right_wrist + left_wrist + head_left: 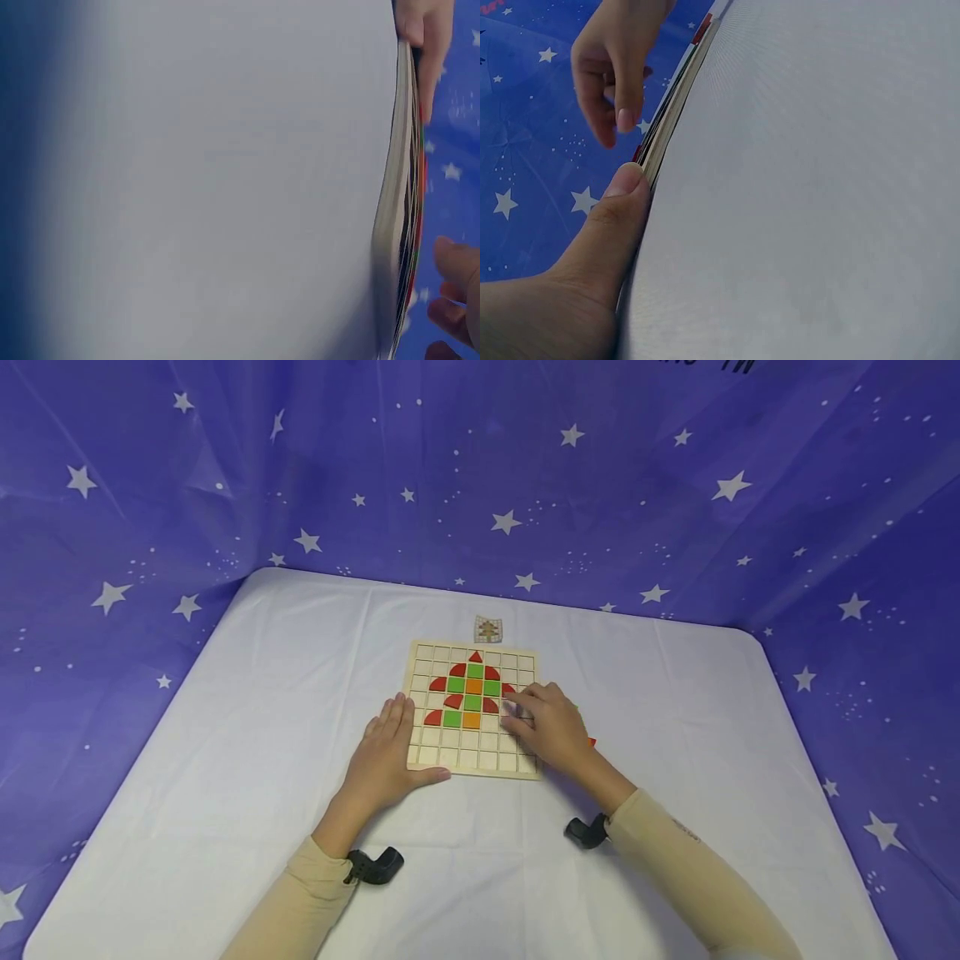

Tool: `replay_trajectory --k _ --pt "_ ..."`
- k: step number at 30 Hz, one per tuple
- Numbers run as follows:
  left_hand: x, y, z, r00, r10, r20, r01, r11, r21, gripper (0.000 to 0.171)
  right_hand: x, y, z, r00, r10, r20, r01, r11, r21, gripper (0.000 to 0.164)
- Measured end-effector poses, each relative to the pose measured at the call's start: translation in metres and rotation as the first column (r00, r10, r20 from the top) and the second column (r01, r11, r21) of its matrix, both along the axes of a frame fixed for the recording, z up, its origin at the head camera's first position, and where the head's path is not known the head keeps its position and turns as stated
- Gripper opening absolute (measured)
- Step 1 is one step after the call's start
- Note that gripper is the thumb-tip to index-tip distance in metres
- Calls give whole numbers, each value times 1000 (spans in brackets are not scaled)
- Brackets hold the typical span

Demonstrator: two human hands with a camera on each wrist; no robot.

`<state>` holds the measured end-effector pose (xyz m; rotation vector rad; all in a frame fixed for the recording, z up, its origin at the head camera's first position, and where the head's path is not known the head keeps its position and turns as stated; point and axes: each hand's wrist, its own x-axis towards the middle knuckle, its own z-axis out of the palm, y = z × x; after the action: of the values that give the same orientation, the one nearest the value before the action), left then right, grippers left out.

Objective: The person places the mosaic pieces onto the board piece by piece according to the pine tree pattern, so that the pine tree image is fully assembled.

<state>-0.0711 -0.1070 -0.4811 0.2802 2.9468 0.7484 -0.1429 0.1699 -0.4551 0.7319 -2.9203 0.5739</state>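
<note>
A wooden grid board [448, 755] lies on the white table with red, green and orange pieces set in its squares. Straight fingers of my left hand [384, 752] rest along the board's left edge, its thumb at the front edge. Over the board's right side hovers my right hand [553, 727], fingers loosely bent and thumb apart, with nothing seen between them. Just by its fingertips is a red quarter-round piece [508, 688]. Another red piece [453, 701] sits askew left of a green square [472, 702]. A red triangle [476, 657] tops the pattern.
Behind the board lies a small card [488, 629] with a tree-like picture on a grid. An orange-red piece [592, 742] peeks out past the right hand, which hides part of the table there. A starry blue cloth [480, 468] hangs beyond the table.
</note>
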Motion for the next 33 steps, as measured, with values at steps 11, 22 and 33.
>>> replay_trajectory --k 11,22,33 --pt "0 -2 -2 1000 1 6 -1 1000 6 128 -10 69 -1 980 -195 41 193 980 46 52" --pt "0 -2 -2 1000 1 8 -1 1000 9 128 -19 88 -9 966 -222 132 221 975 24 36" --pt "-1 -2 -5 1000 0 19 0 1000 0 128 -24 97 -12 964 -201 173 212 976 -52 29"
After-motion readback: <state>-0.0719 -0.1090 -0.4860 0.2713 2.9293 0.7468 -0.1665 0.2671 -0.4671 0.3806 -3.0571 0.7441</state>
